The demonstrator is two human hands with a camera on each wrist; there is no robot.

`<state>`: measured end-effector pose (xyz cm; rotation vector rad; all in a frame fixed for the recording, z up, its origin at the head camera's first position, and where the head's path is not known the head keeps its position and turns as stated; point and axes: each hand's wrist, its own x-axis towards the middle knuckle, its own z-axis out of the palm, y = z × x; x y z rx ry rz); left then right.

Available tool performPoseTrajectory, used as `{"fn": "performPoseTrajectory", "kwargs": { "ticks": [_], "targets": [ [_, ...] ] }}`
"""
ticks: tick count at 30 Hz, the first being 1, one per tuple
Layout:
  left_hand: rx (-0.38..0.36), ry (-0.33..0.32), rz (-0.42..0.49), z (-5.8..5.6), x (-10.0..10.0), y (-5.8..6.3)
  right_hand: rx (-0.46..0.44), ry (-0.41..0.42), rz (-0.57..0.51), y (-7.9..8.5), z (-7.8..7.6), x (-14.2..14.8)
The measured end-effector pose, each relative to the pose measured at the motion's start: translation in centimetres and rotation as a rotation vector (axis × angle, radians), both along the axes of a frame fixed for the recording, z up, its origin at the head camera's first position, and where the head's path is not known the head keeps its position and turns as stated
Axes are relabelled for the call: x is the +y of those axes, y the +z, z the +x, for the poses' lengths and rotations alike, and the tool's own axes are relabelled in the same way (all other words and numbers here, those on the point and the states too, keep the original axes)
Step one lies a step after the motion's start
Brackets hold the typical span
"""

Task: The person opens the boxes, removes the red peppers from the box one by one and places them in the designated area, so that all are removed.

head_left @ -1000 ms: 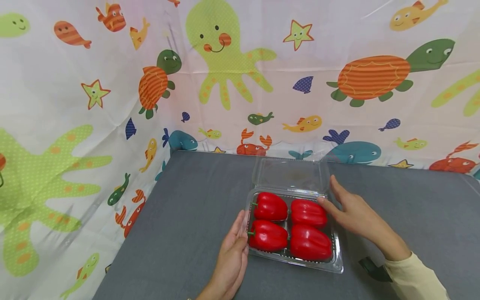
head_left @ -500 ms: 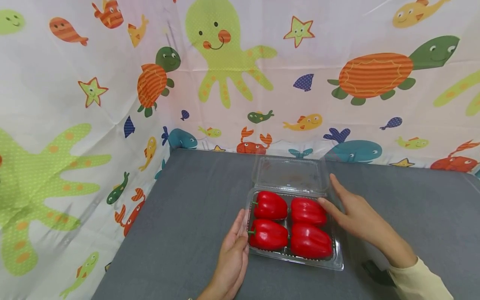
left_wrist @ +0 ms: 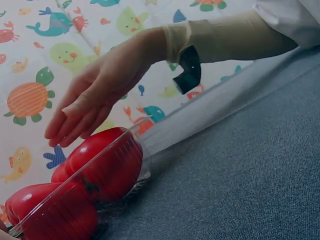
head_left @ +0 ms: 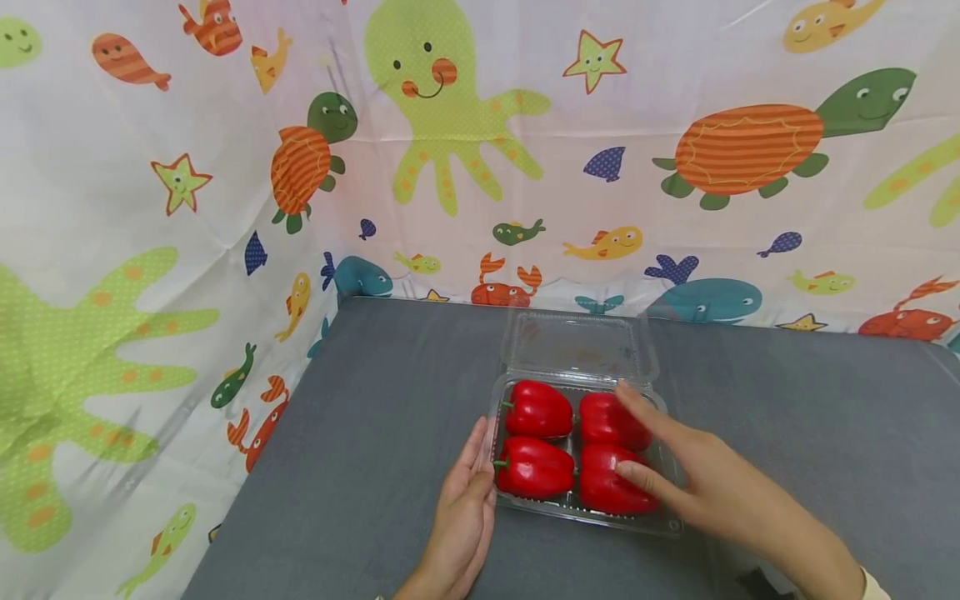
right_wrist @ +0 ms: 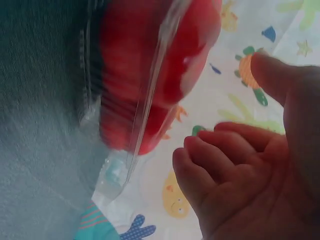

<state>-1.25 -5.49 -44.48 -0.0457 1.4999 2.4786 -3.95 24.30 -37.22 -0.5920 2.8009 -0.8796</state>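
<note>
Several red bell peppers (head_left: 540,408) sit in two rows inside a clear plastic clamshell container (head_left: 577,512), whose lid (head_left: 577,346) is folded back behind it. My left hand (head_left: 457,517) rests along the container's left wall, fingers extended and thumb by the rim. Over the right-hand peppers hovers my right hand (head_left: 712,475), with spread fingers and an empty palm. The left wrist view shows that right hand (left_wrist: 100,95) above a pepper (left_wrist: 110,162), apart from it. In the right wrist view, a gap separates the fingers (right_wrist: 200,170) from the container wall (right_wrist: 145,107).
A grey cloth (head_left: 375,433) covers the table under the container. Behind and to the left hangs a white curtain (head_left: 465,237) printed with sea animals. A dark strap piece (left_wrist: 189,70) hangs at the right wrist.
My right hand has left the container's right edge and lid hinge, moving left and toward me over the right-hand peppers. The left hand and the container have stayed in place.
</note>
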Motion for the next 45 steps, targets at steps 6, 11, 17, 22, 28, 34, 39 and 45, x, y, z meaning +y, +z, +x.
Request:
{"fn": "performPoseTrajectory", "kwargs": {
  "ticks": [6, 11, 17, 22, 28, 34, 39, 45],
  "targets": [
    [-0.005, 0.004, 0.004, -0.1, 0.1, 0.0, -0.047, 0.042, 0.055, -0.6, 1.6, -0.9],
    [-0.008, 0.007, -0.007, -0.2, 0.1, 0.0, -0.064, 0.021, 0.104, -1.1, 2.2, -1.3],
    [-0.006, 0.005, -0.006, -0.1, 0.1, 0.0, -0.053, 0.003, 0.138, -1.6, 2.6, -1.6],
    [-0.007, 0.001, -0.004, -0.1, 0.1, 0.0, -0.072, -0.016, 0.151, -1.6, 2.6, -1.8],
    [-0.006, -0.003, -0.018, -0.2, 0.1, 0.1, -0.035, -0.012, 0.157, -1.5, 2.5, -1.8],
    [-0.009, -0.007, -0.023, -0.1, 0.1, 0.1, -0.003, 0.002, 0.146, -1.6, 2.2, -1.7],
    [-0.001, -0.012, -0.025, -0.1, 0.2, 0.1, 0.002, 0.016, 0.131, -1.5, 1.9, -1.7],
    [-0.006, -0.006, -0.024, -0.1, 0.2, 0.1, -0.003, 0.023, 0.135, -1.4, 1.8, -1.7]
  ]
}}
